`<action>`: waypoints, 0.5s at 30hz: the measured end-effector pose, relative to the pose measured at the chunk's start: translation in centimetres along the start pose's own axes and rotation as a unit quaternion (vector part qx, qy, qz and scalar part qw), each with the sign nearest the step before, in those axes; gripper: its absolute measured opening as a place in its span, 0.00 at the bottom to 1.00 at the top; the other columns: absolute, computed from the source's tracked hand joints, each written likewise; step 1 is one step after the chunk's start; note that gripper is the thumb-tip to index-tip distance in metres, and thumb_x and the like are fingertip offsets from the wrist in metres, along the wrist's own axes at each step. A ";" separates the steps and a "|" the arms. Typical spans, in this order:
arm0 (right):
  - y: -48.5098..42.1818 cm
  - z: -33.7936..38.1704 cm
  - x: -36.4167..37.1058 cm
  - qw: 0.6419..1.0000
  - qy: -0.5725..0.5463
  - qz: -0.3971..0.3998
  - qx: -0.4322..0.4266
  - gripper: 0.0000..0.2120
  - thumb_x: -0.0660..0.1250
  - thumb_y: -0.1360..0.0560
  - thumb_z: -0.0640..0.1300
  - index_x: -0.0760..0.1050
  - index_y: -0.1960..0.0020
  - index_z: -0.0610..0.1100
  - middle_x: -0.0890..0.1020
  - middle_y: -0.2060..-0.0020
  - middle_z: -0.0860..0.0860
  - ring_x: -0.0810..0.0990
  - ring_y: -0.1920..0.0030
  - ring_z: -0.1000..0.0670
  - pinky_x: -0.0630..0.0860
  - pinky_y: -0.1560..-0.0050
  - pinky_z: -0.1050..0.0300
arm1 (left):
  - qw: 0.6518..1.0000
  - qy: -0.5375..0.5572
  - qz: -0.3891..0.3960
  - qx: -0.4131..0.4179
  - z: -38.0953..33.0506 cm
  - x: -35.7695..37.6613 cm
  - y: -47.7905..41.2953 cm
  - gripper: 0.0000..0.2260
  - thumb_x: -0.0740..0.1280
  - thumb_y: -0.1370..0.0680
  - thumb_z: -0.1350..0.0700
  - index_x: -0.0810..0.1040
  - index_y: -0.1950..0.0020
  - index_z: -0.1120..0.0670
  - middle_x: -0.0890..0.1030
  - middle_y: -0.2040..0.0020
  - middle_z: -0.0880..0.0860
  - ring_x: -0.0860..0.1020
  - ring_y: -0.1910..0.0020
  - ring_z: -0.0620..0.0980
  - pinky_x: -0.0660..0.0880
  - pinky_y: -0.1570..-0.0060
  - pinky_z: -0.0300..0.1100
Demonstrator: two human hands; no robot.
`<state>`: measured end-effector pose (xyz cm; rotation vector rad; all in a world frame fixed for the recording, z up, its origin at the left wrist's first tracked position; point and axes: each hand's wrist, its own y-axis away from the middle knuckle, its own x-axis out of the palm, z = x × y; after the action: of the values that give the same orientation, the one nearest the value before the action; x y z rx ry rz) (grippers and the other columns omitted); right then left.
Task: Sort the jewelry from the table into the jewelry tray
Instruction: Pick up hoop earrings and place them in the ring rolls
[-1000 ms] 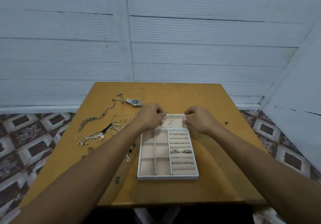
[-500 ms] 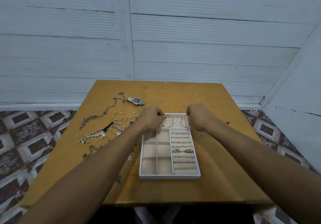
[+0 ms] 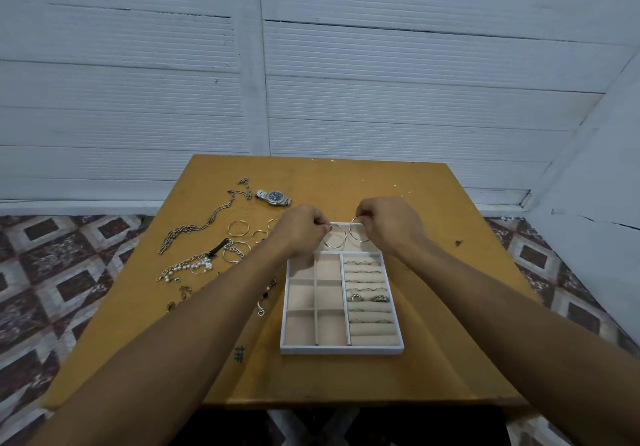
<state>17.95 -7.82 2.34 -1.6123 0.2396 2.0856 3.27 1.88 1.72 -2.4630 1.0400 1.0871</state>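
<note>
A white jewelry tray (image 3: 341, 349) with beige compartments sits mid-table; several rings (image 3: 367, 297) are tucked in its right-hand rolls. Over the tray's far compartment my left hand (image 3: 302, 229) pinches a thin gold hoop (image 3: 335, 236). Beside it my right hand (image 3: 389, 221) pinches a second gold hoop (image 3: 358, 229). Both hoops hang just above the tray. Left of the tray lie a wristwatch (image 3: 274, 197), a long silver chain (image 3: 201, 222), loose hoops (image 3: 238, 228), a pearl bracelet (image 3: 187, 267) and smaller pieces partly hidden by my left forearm.
The yellow-brown table (image 3: 433, 359) stands against a white slatted wall. A small dark speck (image 3: 459, 242) lies on the right side. Patterned floor tiles show on both sides of the table.
Both hands have lifted slightly and the right hand's hoop has come into view, hanging beside the left hoop above the tray's far compartment.
</note>
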 end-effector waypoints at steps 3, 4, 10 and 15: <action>0.5 0.1 0.3 1.000 0.002 -0.016 -0.012 0.10 0.63 0.25 0.43 0.83 0.50 0.49 0.84 0.52 0.51 0.80 0.51 0.46 0.76 0.57 0.54 | 1.000 -0.007 0.001 0.000 0.2 0.0 -0.1 0.07 0.65 0.22 0.57 0.82 0.50 0.57 0.83 0.53 0.55 0.78 0.55 0.52 0.75 0.52 0.43; 0.5 -0.1 0.5 1.000 -0.002 -0.018 -0.010 0.10 0.64 0.25 0.43 0.84 0.51 0.49 0.84 0.53 0.51 0.80 0.51 0.47 0.76 0.56 0.54 | 1.000 -0.008 0.003 -0.001 0.2 0.0 -0.1 0.07 0.65 0.22 0.58 0.82 0.50 0.57 0.83 0.53 0.55 0.78 0.55 0.52 0.75 0.52 0.42; 1.1 -1.0 1.2 1.000 -0.011 -0.024 0.000 0.08 0.66 0.24 0.44 0.84 0.51 0.50 0.86 0.56 0.52 0.82 0.54 0.49 0.77 0.56 0.56 | 1.000 -0.017 0.004 -0.003 0.0 0.5 -0.3 0.07 0.65 0.22 0.57 0.82 0.51 0.55 0.82 0.55 0.53 0.76 0.58 0.48 0.69 0.58 0.37; 1.4 -1.5 1.6 0.999 0.014 -0.024 -0.020 0.08 0.66 0.24 0.45 0.84 0.51 0.50 0.85 0.55 0.52 0.79 0.50 0.46 0.76 0.53 0.52 | 1.000 -0.019 0.000 -0.002 0.1 1.2 -0.7 0.06 0.65 0.22 0.57 0.82 0.51 0.53 0.82 0.54 0.54 0.76 0.59 0.49 0.69 0.58 0.36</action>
<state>18.22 -9.26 0.21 -1.6552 0.1667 2.0455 4.26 1.83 0.79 -2.4340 1.0287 1.1329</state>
